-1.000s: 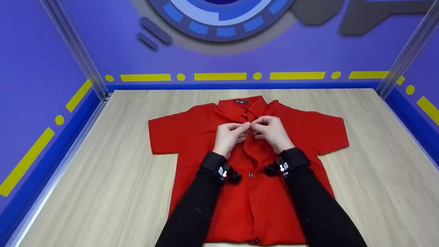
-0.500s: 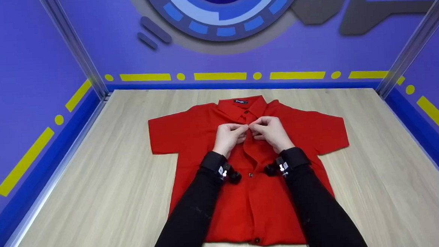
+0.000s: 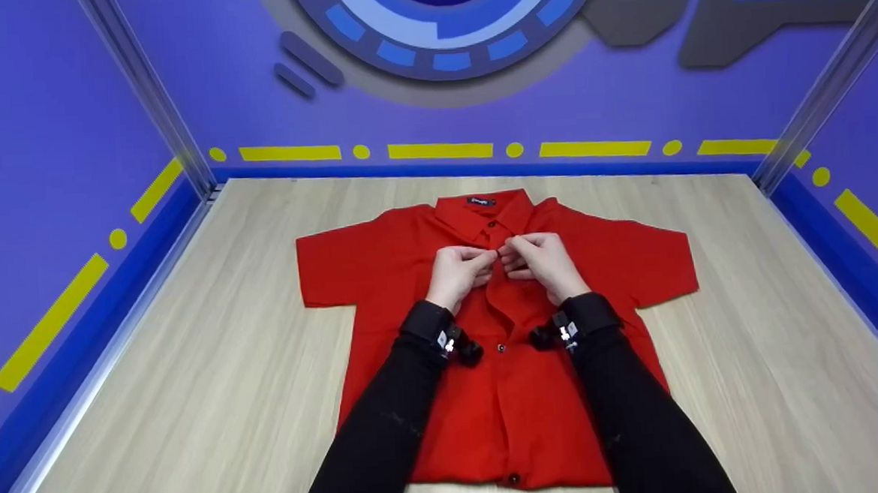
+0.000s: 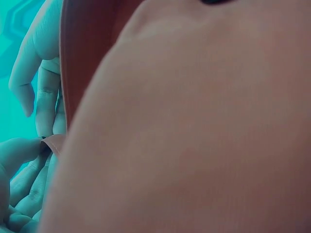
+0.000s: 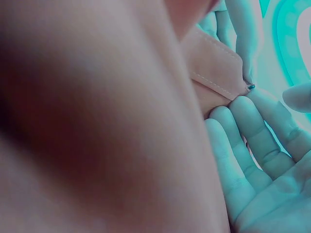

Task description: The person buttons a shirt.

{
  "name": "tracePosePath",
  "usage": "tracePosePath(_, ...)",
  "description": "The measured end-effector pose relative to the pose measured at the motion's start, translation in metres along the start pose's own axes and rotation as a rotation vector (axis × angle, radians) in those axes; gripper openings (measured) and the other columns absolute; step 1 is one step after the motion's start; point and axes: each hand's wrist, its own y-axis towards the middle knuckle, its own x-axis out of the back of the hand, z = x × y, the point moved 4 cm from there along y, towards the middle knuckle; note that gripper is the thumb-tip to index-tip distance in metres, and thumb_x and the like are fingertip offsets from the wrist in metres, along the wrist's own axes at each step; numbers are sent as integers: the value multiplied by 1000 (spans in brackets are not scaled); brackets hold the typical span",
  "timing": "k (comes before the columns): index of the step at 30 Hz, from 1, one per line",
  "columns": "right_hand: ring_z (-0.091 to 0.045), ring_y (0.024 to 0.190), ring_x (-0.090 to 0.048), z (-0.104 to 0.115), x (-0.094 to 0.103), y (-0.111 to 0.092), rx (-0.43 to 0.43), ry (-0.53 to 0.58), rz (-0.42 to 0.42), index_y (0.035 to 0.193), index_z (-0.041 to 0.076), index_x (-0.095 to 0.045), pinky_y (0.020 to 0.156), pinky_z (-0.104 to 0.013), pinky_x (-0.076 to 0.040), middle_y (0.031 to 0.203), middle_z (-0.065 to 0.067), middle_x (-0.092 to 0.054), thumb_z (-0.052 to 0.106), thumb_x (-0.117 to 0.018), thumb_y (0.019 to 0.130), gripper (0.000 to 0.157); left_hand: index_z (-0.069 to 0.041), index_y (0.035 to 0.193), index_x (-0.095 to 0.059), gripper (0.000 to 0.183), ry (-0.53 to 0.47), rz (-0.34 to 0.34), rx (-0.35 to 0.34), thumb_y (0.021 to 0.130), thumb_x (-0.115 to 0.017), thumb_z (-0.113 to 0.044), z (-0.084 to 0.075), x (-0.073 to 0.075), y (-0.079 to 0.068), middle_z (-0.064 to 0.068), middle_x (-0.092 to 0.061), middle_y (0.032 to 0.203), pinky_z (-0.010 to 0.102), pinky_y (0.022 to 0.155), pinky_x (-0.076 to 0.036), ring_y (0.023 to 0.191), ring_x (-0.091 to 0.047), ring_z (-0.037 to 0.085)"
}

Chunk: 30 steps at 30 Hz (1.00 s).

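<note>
A red short-sleeved shirt [image 3: 447, 396] lies front up on the table, its collar [image 3: 514, 211] toward the back wall. My left hand [image 3: 455, 276] pinches the placket just below the collar between thumb and index finger. At those fingertips a small dark button [image 5: 251, 87] shows in the right wrist view. Facing it, my right hand [image 3: 544, 265] has its thumb [image 5: 297, 98] lifted away from its fingers, and these fingers reach the edge of the stitched placket [image 5: 214, 63]. Lower down, the placket gapes above a chest button [image 3: 501, 348].
The wooden table [image 3: 190, 380] extends on both sides of the shirt. Blue printed panels [image 3: 432, 119] wall it in at the back and sides, with metal posts at the corners. Raised shirt cloth [image 4: 194, 121] fills most of each wrist view.
My right thumb and index finger have come slightly away from the left fingertips, up and to the right. My left hand stays at the placket, shifted slightly left since a second ago.
</note>
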Motion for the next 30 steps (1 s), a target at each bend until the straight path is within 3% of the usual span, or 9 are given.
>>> tracePosePath(6, -31, 88, -67, 0, -1, 0, -5, -1, 11, 105, 1, -72, 82, -42, -58, 99, -19, -70, 31, -58, 96, 34, 0, 93, -75, 14, 9, -18, -20, 85, -74, -12, 13, 0, 10, 16, -73, 88, 30, 69, -60, 75, -71, 20)
tracePosePath(17, -28, 80, -67, 3, 1, 0, -51, -79, 78, 103, 2, -73, 74, -38, -60, 98, -18, -70, 36, -59, 95, 38, -2, 90, -75, 10, 80, -29, -6, 87, -71, -11, 14, 0, 10, 12, -72, 83, 28, 63, -59, 71, -70, 19)
tracePosePath(23, -24, 75, -67, 1, 5, 1, -93, -106, 120, 102, 1, -73, 71, -35, -60, 98, -17, -71, 39, -59, 95, 41, -4, 86, -74, 9, 139, -8, 0, 87, -69, -11, 14, 0, 10, 4, -67, 74, 27, 60, -58, 61, -66, 15)
tracePosePath(30, -22, 73, -67, -2, 6, 1, -78, -90, 154, 105, 1, -73, 72, -35, -60, 99, -19, -71, 32, -66, 93, 34, -2, 86, -73, 11, 169, 25, 8, 86, -65, -9, 15, -1, 12, 4, -63, 72, 27, 59, -58, 61, -60, 13)
